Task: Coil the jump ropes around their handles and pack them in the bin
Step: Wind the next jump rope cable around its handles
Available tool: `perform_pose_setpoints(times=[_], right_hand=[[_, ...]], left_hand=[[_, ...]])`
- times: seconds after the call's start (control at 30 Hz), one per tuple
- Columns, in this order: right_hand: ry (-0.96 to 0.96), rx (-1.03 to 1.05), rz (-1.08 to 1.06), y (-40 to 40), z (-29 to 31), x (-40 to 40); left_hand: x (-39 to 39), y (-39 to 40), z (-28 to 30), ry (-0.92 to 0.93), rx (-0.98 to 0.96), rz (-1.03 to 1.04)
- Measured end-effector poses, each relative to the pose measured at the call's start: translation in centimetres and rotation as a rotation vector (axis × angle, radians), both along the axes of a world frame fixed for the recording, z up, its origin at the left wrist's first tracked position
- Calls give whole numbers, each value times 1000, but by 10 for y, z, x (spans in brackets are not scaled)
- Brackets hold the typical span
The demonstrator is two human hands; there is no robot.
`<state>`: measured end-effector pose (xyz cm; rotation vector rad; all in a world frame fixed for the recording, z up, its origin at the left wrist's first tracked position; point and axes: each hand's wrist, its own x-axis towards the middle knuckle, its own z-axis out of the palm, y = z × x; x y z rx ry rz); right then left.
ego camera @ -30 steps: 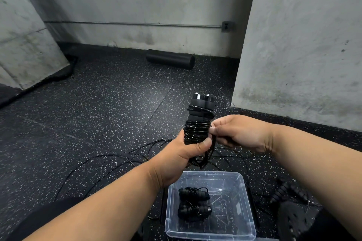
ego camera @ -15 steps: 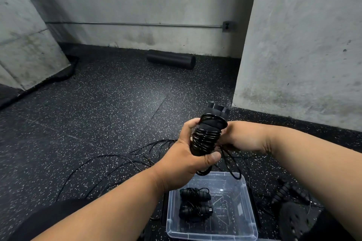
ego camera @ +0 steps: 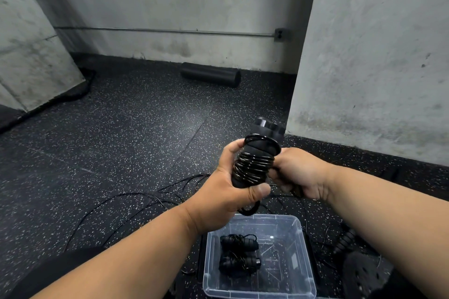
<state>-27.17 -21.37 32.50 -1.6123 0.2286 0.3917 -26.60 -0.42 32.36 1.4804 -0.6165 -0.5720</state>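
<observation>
The handles (ego camera: 255, 160) are gripped by the left hand (ego camera: 226, 192) as a winding core; cord (ego camera: 295, 193), seemingly pinched by the right hand (ego camera: 301, 172), is fed at three o'clock.

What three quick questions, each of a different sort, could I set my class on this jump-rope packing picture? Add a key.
1. True or false: the clear bin is empty.
2. Multiple choice: the left hand grips A) the foam roller B) the handles wound with rope C) the bin's rim.
3. Fill in: loose black rope lies on the ______.

Key
1. False: two coiled rope bundles lie inside.
2. B; the right hand holds rope beside them.
3. floor.
</observation>
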Motion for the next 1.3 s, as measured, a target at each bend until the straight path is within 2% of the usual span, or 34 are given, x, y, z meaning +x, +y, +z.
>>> perform_pose_setpoints(times=[0.13, 0.23, 0.37, 0.47, 0.53, 0.67, 0.73, 0.87, 0.97, 1.03, 1.17, 1.3], right_hand=[[-40, 19, -33, -10, 1, 8], [-80, -51, -43, -21, 4, 15], [-196, -57, -36, -34, 16, 22], [-463, -355, 119, -33, 38, 19], [-560, -465, 268, -18, 49, 12], [-592, -576, 539, 12, 54, -6], [-595, -593, 515, 14, 52, -4], [-457, -534, 318, -12, 38, 10], [-301, -337, 168, -30, 23, 12], [-262, -240, 137, -34, 18, 12], [-225, -11, 90, -34, 21, 14], [-143, 91, 39, -34, 20, 15]], left_hand=[[-8, 5, 0, 21, 80, -109], [-9, 10, -4, 31, 171, -162], [-5, 17, -13, 45, 434, -211], [2, 17, -25, 99, 603, -227], [8, 16, -28, 106, 651, -231], [12, 12, -27, -98, 821, -325], [6, 10, -25, -259, 885, -376], [-8, 3, -21, -468, 842, -377], [-3, 5, -16, -585, 855, -322], [2, 7, -15, -650, 874, -296], [5, 8, -16, -704, 825, -233], [4, 5, -17, -748, 756, -231]])
